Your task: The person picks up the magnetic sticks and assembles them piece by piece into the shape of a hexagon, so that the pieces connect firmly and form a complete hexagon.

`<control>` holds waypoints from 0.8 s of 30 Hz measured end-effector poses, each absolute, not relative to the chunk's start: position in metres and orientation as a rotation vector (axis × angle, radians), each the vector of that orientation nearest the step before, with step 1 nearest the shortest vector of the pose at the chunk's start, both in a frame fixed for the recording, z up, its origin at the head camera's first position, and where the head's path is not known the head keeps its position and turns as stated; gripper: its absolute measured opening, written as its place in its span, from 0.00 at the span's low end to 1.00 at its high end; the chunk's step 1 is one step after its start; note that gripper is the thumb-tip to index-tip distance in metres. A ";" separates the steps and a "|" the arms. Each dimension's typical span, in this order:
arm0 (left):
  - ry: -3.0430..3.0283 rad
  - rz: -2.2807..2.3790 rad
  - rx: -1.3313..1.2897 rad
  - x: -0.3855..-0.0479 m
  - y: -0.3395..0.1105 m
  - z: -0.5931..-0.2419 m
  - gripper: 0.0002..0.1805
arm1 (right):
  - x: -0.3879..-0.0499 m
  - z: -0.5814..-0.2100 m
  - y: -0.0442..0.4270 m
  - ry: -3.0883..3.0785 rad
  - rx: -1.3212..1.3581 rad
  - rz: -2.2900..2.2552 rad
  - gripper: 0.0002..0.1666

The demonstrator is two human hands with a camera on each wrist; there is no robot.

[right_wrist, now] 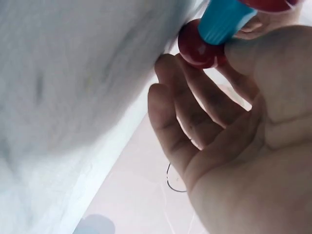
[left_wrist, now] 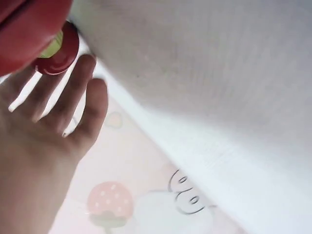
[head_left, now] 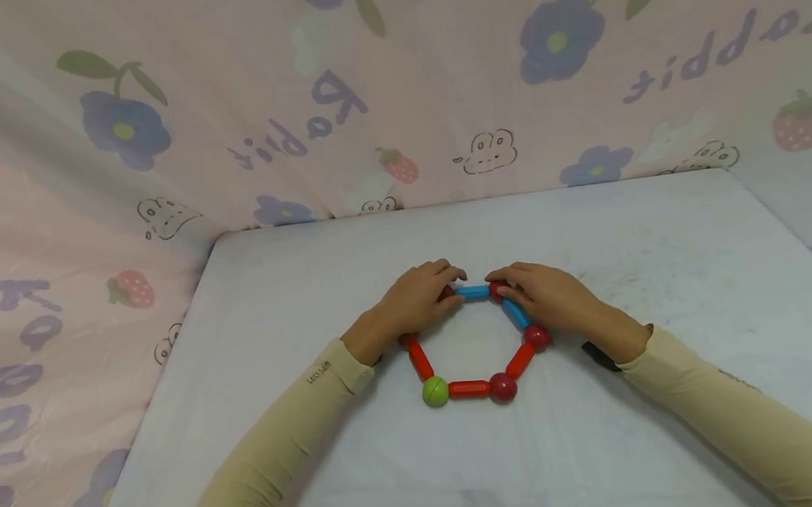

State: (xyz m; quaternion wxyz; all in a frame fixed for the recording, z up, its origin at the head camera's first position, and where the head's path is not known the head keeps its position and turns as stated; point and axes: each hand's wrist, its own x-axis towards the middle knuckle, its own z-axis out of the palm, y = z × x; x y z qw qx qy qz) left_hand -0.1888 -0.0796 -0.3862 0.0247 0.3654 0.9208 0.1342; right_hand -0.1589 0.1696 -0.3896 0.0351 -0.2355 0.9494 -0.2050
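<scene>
A ring of balls and rods lies on the white table, joined end to end. My left hand [head_left: 415, 295] holds a red ball [left_wrist: 61, 53] at the ring's far left corner, thumb on the near side, fingers beyond it. My right hand [head_left: 549, 296] grips the red ball [head_left: 497, 291] at the far right corner between thumb and fingers. A blue rod [head_left: 473, 292] spans these two balls. Another blue rod [head_left: 516, 313] runs down to a red ball [head_left: 537, 337]. Beneath my left hand, a yellow-green rod [left_wrist: 51, 46] shows only in the left wrist view.
Red rods [head_left: 469, 389], a green ball [head_left: 435, 391] and a red ball [head_left: 503, 387] form the near side of the ring. The white tabletop [head_left: 362, 470] extends around it. A patterned pink cloth [head_left: 411, 92] hangs behind the far edge and at the left.
</scene>
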 end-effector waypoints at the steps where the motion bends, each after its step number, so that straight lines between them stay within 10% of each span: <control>1: 2.863 0.419 1.116 -0.188 -0.082 -0.385 0.21 | -0.159 -0.390 0.169 2.919 -0.731 -0.620 0.20; 24: 2.928 0.535 1.063 -0.089 -0.119 -0.374 0.14 | -0.155 -0.385 0.184 3.004 -0.633 -0.583 0.18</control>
